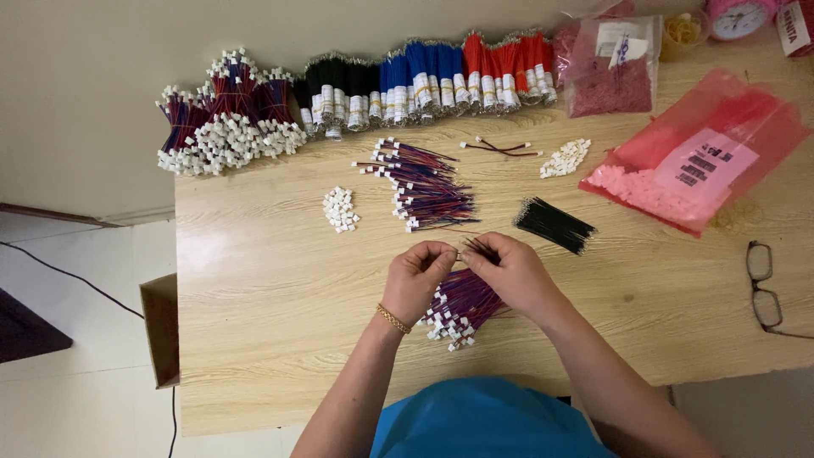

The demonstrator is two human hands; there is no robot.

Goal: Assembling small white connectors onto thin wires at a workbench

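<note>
My left hand point(417, 277) pinches something small at its fingertips; I cannot make out what it is. My right hand point(509, 270) holds a bunch of red and blue wires with white connectors point(458, 312) that fans out below both hands, and thin black wire ends point(480, 247) stick up between its fingers. The fingertips of both hands meet over the wooden table point(271, 288). Just beyond them lie a spread of finished red and blue wires point(422, 182), a small heap of white connectors point(340, 209) and a bundle of short black wires point(553, 224).
Banded bundles of black, blue and red wires point(424, 80) line the far edge, with a pile of connector-tipped wires point(225, 119) at the left. Pink bags of parts point(695, 161) lie at the right, spectacles point(763, 284) near the right edge, a cardboard box point(161, 331) off the left side.
</note>
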